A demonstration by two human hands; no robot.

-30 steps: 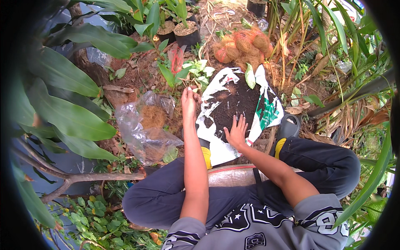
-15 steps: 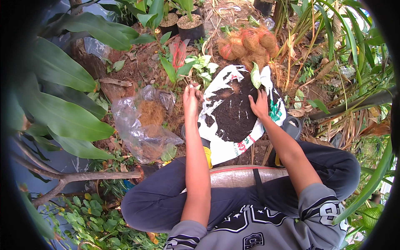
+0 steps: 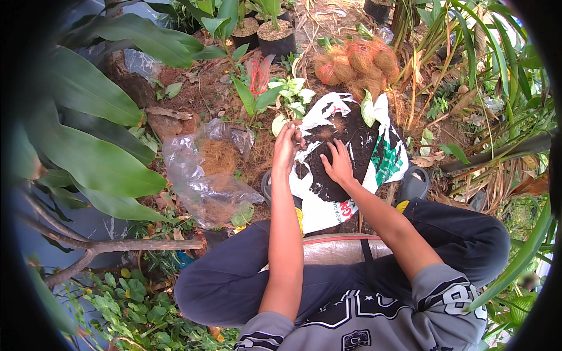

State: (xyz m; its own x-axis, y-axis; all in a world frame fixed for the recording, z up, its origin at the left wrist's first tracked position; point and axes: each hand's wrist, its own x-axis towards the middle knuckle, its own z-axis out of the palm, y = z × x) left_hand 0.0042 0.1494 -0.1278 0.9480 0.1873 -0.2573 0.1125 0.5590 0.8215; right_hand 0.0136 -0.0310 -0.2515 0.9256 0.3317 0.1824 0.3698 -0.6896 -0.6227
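A torn white plastic bag [image 3: 317, 213] lies spread on the ground in front of me, with dark soil [image 3: 358, 140] heaped inside. My right hand [image 3: 339, 168] rests palm down on the soil, fingers spread. At the bag's left edge is my left hand [image 3: 285, 145], its fingers curled and dirt-stained; whatever they may hold is hidden. A pale green leaf [image 3: 279, 124] shows beside its fingertips. Another variegated leaf [image 3: 367, 109] stands at the bag's far rim. Some brown fibre [image 3: 338, 124] sits on the soil near the far side.
Fibre-wrapped balls in red netting [image 3: 358, 63] lie piled beyond the bag. To the left is a clear plastic bag [image 3: 186, 169] with brown fibre [image 3: 218, 157]. Black pots with plants [image 3: 276, 44] stand farther off. Large leaves [image 3: 96, 152] and a branch [image 3: 140, 245] crowd the left side.
My right hand has slid from the bag's right rim leftward and nearer onto the soil. The left hand has shifted slightly right and nearer, toward the bag. The view has moved a little.
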